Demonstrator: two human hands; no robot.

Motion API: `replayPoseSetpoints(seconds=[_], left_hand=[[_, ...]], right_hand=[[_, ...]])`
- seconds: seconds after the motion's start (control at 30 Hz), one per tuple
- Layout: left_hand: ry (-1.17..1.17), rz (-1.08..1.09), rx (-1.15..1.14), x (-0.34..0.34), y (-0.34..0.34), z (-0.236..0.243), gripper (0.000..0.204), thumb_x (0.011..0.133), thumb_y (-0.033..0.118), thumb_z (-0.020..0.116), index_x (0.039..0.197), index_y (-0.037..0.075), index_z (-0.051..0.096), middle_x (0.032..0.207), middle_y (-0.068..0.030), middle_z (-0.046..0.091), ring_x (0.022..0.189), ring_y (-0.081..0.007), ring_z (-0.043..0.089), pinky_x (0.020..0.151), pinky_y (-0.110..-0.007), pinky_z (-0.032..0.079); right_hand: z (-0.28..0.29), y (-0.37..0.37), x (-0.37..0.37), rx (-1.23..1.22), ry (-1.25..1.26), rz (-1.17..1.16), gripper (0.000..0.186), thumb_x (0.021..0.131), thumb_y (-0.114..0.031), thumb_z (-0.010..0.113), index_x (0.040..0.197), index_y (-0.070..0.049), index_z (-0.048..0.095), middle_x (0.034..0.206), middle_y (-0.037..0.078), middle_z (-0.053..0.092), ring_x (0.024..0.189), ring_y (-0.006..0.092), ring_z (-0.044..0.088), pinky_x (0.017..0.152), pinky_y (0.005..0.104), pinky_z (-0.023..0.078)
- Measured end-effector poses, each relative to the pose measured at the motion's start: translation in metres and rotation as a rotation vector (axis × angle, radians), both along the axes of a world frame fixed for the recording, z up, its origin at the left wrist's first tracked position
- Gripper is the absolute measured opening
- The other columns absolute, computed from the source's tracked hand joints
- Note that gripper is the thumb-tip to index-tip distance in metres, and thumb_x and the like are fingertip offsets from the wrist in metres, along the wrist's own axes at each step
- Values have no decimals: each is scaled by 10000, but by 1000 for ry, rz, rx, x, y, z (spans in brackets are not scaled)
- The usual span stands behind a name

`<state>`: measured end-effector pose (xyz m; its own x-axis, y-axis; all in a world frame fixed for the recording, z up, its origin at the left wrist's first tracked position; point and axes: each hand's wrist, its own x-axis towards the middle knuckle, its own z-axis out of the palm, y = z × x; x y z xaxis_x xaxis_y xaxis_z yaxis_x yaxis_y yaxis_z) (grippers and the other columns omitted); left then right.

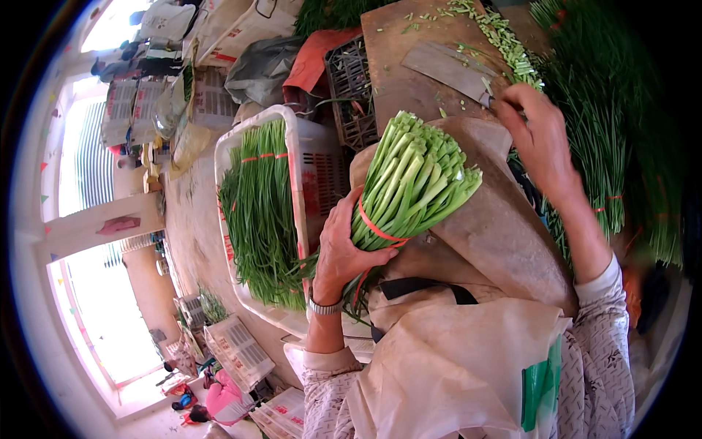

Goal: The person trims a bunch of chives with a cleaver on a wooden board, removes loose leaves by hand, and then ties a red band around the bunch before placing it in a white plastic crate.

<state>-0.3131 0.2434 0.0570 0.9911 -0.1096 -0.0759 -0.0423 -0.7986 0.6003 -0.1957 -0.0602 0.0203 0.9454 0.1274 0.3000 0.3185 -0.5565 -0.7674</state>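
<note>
Dull Metal, Worn Wood, Smooth Plastic

On my feed, the blade [447,72] at upper right of centre looks like dull, smeared metal, the board [395,91] beneath it rough, matt wood. Mid-frame I see smooth, faintly glossy stalks [420,164], a hard plastic crate [316,139] to their left; below, a creased plastic-looking apron [439,366] and matt cloth sleeves [603,329].

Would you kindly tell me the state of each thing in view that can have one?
Bundle of green stalks: tied with a red band, tilted, pale ends facing away from the person.
Left hand: closed around the bundle.
Right hand: fingers at the knife's handle; grip unclear.
Knife: blade flat over the board.
White crate: open-topped, holding banded greens.
Cut pieces: loose, scattered.
</note>
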Motion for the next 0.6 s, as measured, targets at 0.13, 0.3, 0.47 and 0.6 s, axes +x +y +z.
replayPoseSetpoints(seconds=[0.13, 0.3, 0.47, 0.6], left_hand=[[17, 9, 27, -1, 1, 1, 971, 514, 299, 877, 1333, -23, 466, 1190, -189, 590, 1132, -370, 557, 986, -449, 435], [-33, -27, 156, 0, -10, 8, 962, 538, 346, 856, 1341, -1, 457, 1192, -173, 578, 1122, -363, 547, 964, -448, 419], [-59, 15, 184, -5, -15, 8, 961, 536, 357, 855, 1349, 32, 458, 1190, -156, 579, 1109, -355, 550, 947, -447, 418], [-22, 9, 226, -6, -20, 13, 968, 551, 313, 866, 1360, 2, 435, 1196, -187, 572, 1123, -379, 545, 985, -449, 419]], right_hand=[[0, -8, 3, -205, 147, 67, 134, 860, -68, 603, 970, 8, 586, 1043, 206, 606, 925, 375, 583, 799, 396, 484], [48, 14, -4, 399, -63, 263, 167, 835, -68, 618, 989, -3, 633, 1090, 178, 610, 984, 363, 584, 840, 401, 471], [61, 47, 8, -56, -401, 493, 212, 859, -58, 606, 1065, -8, 620, 1117, 124, 600, 1007, 269, 584, 863, 354, 478], [46, 44, 30, 31, -189, 816, 212, 906, -72, 575, 1112, -55, 619, 1130, 69, 610, 1059, 217, 581, 915, 333, 471]])
